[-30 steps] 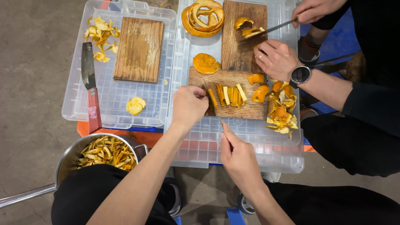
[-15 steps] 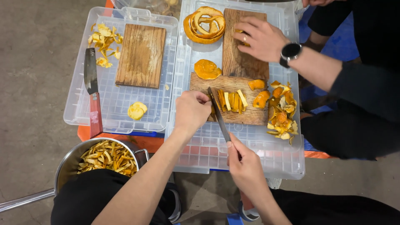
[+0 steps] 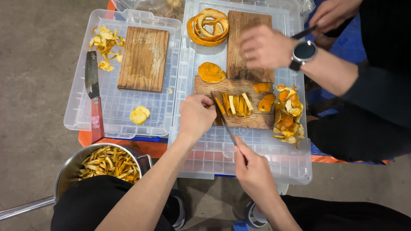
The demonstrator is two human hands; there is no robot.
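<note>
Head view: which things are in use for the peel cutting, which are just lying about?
In use: left hand, right hand, knife, peel strips, cutting board.
Lying about: cleaver, spare board, pot of strips, peel pile.

Under the right hand (image 3: 254, 173) a thin matt metal knife (image 3: 223, 117) meets a rough, grainy wooden board (image 3: 239, 117). Beyond the left hand (image 3: 197, 115), waxy orange peel strips (image 3: 234, 104) lie on it, over a translucent ribbed plastic lid (image 3: 244, 158).

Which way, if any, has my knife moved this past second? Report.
Yes. The knife has moved forward, from off the wooden board's near edge onto it, by the peel strips.
</note>
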